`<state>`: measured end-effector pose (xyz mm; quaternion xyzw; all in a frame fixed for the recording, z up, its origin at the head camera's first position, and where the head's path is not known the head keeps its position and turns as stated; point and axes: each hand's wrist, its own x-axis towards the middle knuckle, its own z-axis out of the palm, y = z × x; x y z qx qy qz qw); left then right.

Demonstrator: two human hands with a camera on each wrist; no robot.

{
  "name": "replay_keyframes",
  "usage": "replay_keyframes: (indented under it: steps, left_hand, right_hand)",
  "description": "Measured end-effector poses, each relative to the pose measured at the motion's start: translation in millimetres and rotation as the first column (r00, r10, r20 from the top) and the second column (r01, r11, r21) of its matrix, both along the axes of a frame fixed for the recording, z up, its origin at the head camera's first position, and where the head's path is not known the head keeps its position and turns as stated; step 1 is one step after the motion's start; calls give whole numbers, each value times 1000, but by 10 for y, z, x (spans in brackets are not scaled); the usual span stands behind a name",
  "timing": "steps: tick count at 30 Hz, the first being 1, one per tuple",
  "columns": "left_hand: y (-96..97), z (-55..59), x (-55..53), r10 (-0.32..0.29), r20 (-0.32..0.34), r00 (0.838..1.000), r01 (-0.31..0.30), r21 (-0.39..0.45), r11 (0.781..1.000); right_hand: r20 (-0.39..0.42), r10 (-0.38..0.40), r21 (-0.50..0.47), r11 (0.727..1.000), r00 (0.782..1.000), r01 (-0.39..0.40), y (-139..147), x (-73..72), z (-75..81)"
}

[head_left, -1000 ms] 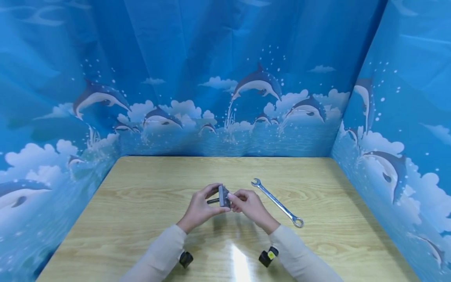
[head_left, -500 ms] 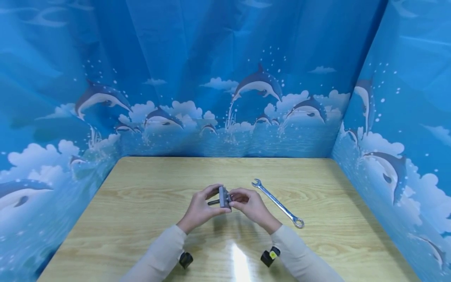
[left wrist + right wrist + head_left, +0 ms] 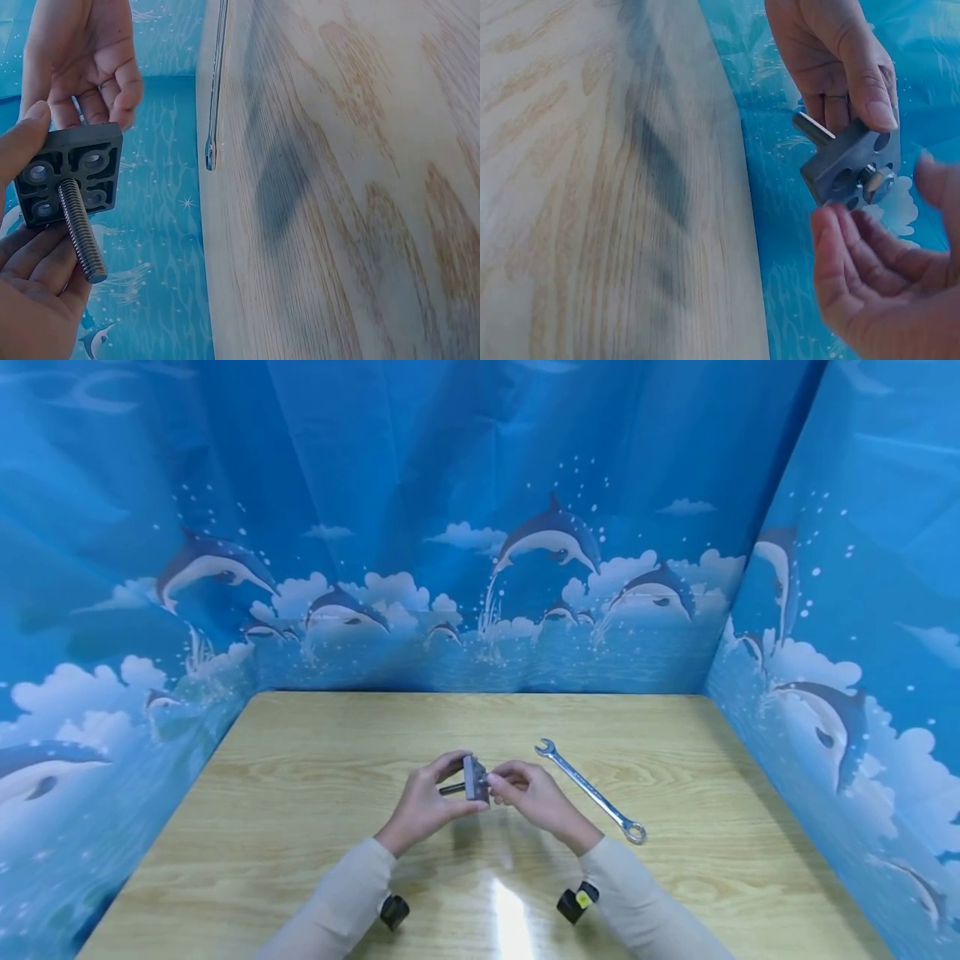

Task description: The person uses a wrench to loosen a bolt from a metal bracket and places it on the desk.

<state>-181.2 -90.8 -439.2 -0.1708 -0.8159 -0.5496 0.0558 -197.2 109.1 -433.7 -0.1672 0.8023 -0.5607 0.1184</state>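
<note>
My left hand [image 3: 424, 802] holds a square grey plate [image 3: 472, 779] above the table, its thumb on one edge and fingers along the opposite edge. The plate has a hole near each corner. A threaded bolt [image 3: 81, 232] passes through its middle, the shank pointing back toward the left palm. On the other face is the hex bolt head [image 3: 877, 185], seen in the right wrist view. My right hand [image 3: 536, 797] is around that head with fingers bent beneath it, fingertips right at the plate's lower edge, and the thumb apart on the far side.
A combination wrench [image 3: 592, 792] lies slantwise on the wood-grain table [image 3: 315, 760], just right of the right hand. Blue dolphin-print sheets [image 3: 420, 635] stand behind the table and along its sides. Each wrist wears a small black camera [image 3: 394, 912].
The right fingers and thumb shift about the bolt head, moving off it and back close to it. The left hand keeps the plate nearly in place. The wrench has not moved.
</note>
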Motion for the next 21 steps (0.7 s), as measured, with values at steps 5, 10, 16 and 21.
replay_keyframes:
  steps: [5,10,16,21]
  left_hand:
    - [6,-7,-5,-4,-17,1000,4,-39,999]
    - [22,-8,8,-22,-27,999,20,-57,998]
    - [15,-21,7,-25,-14,1000,24,-33,999]
    - [3,-34,10,-34,24,999,34,22,999]
  right_hand:
    - [51,-41,30,999,998,39,-46,-30,6]
    - [80,-77,38,997,994,74,-87,-39,16]
    - [67,-56,-6,998,996,56,-81,0,72]
    - [4,-25,-60,998,1000,25,-56,-4,39]
